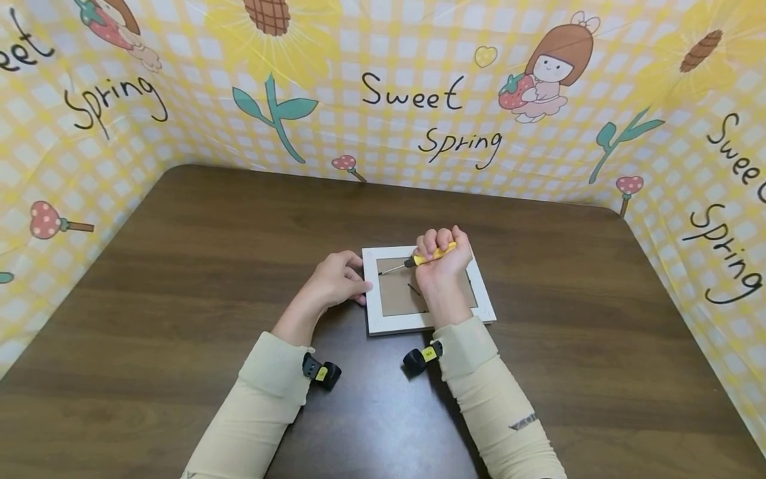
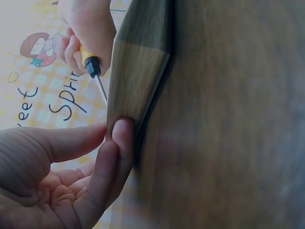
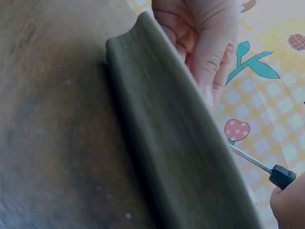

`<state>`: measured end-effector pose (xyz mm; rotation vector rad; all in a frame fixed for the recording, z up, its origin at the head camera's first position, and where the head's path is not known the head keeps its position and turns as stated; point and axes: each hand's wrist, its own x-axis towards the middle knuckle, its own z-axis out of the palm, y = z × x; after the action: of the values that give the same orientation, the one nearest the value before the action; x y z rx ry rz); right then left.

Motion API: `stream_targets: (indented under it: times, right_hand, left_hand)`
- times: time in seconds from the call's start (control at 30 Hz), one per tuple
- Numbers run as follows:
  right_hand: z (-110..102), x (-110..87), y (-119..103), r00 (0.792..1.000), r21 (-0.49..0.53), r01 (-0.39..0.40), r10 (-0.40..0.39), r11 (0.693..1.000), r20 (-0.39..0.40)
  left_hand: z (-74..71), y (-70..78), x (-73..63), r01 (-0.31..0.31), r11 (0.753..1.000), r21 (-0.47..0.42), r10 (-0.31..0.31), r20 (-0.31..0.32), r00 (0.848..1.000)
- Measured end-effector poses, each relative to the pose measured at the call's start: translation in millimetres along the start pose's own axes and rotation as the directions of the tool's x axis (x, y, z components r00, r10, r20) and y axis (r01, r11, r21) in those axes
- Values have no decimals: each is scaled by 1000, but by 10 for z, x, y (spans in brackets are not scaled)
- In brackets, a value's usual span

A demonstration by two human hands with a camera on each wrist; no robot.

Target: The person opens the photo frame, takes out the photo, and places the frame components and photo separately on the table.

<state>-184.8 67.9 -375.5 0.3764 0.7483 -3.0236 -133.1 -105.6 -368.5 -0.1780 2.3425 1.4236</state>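
On the brown table (image 1: 179, 266) lies the frame (image 1: 399, 322), rectangular, its upward face white; it wants to sit flat and steady here. Inside that border, a dull brown panel (image 1: 397, 299). And the left hand (image 1: 341, 279) is pinching the frame's left edge, a sound brace if those fingers avoid the tool's line! Right hand (image 1: 443, 263), fingers wrapped round a yellow-and-black screwdriver (image 1: 410, 262), its shaft slanting to the panel's left edge: light, shallow pressure should spare the surface. Smallest, a thin dark strip (image 1: 413, 289) on the panel.
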Motion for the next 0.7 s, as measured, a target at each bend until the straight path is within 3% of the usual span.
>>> stream_targets:
  times: [0.2, 0.7]
  right_hand:
    - [33, -9, -14, 999, -28, -8, 10, 1000, 45]
    - [144, -97, 29, 990, -107, 58, -43, 993, 136]
  left_hand:
    - [-8, -15, 11, 9, 1000, -27, -9, 7, 1000]
    - [2, -1, 23, 13, 1000, 16, -13, 3, 1000]
